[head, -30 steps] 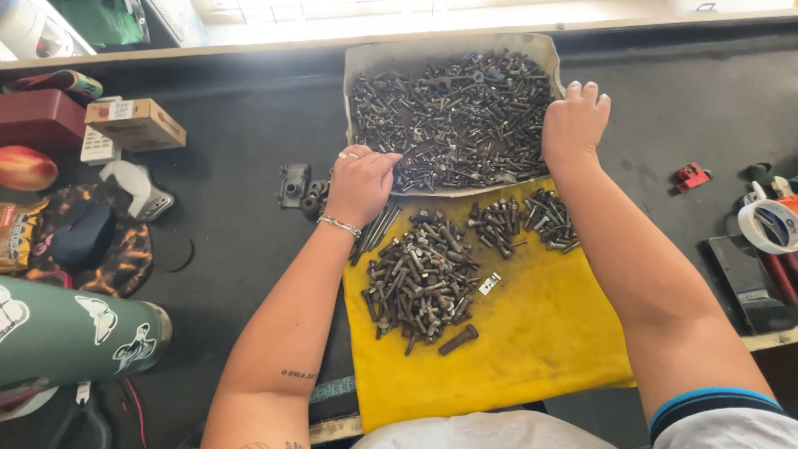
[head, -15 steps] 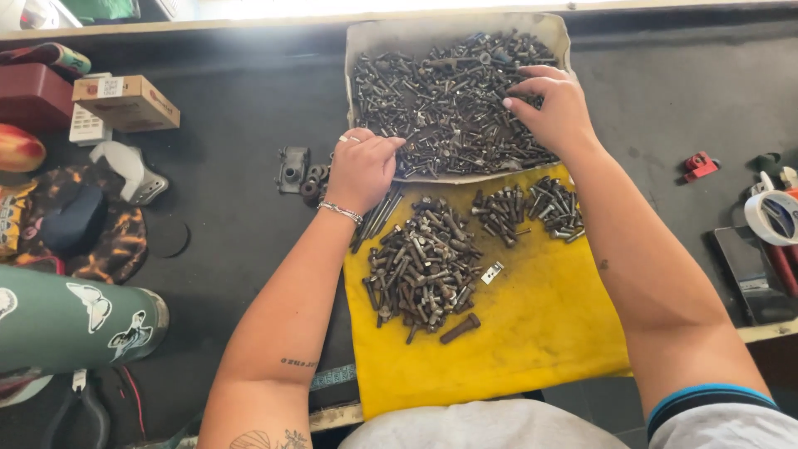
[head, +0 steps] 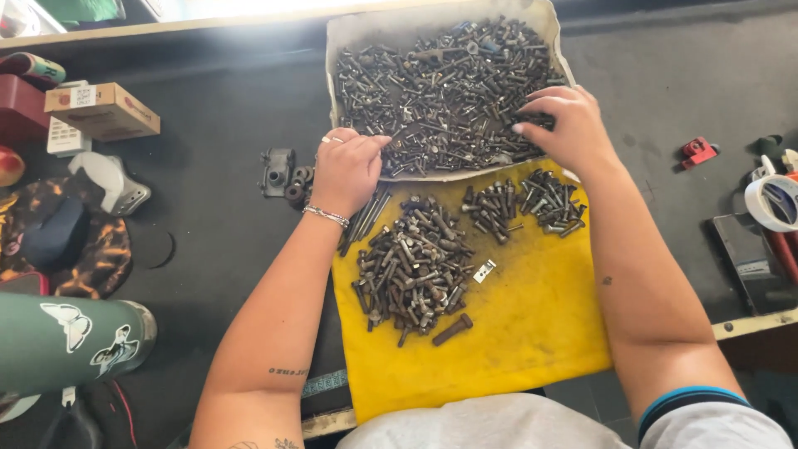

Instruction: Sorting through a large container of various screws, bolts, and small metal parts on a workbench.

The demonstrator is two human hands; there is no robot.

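Observation:
A shallow grey tray at the back holds a heap of dark bolts and nuts. My left hand rests at the tray's near left edge, fingers curled over the hardware; whether it grips anything is hidden. My right hand lies palm down on the tray's near right part, fingers spread among the bolts. In front lies a yellow cloth with a large pile of bolts and two smaller piles. One loose bolt lies near the big pile.
Left of the tray sit a small metal bracket and washers. At far left are a cardboard box, a green bottle with butterfly stickers and a patterned cloth. A red clip and a tape roll lie right.
My right hand has moved from the tray's right rim down and inward onto the bolts. My left hand stays at the tray's near left edge. The view has shifted slightly.

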